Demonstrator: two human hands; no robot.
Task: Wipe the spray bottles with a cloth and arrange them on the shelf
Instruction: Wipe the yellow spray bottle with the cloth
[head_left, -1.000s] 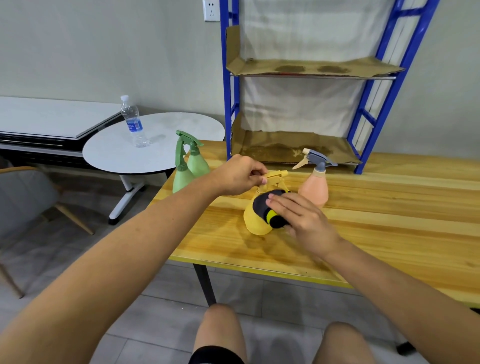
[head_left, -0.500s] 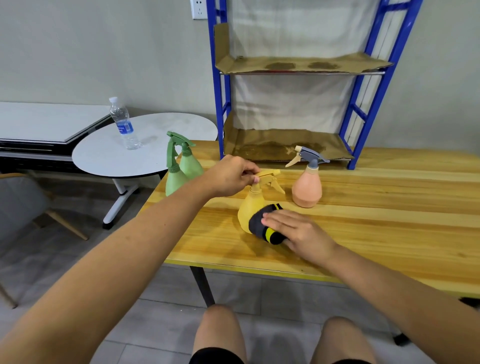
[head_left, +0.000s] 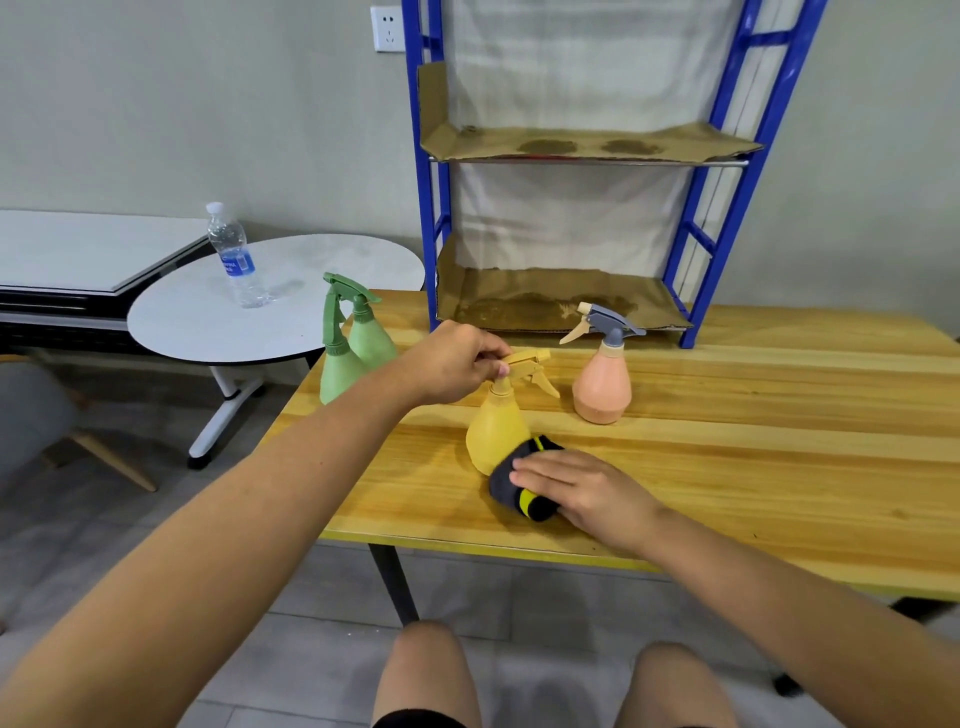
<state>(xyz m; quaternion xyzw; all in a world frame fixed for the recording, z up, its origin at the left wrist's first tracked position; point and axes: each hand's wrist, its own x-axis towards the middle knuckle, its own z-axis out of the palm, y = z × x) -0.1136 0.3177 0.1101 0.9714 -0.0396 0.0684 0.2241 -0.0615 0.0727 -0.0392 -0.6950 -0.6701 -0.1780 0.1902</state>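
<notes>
Head view: blue shelf (head_left: 435, 218) stands bare at the back of the wooden table (head_left: 753, 467). Yellow bottle (head_left: 496, 431) stands near the front edge. Left hand (head_left: 457, 364) pinches its trigger top, fingers curled. Right hand (head_left: 582, 488), fingers nearly straight, presses a dark cloth (head_left: 514, 491) at its base. Best: keep the top steadied, wipe right round the body.

Grey walls (head_left: 156, 104) and grey tiled floor (head_left: 291, 644); a round white table (head_left: 311, 312) stands beside the wooden desk (head_left: 779, 467).

Left hand (head_left: 460, 364) pinching, right hand (head_left: 582, 491) pressing flat
</notes>
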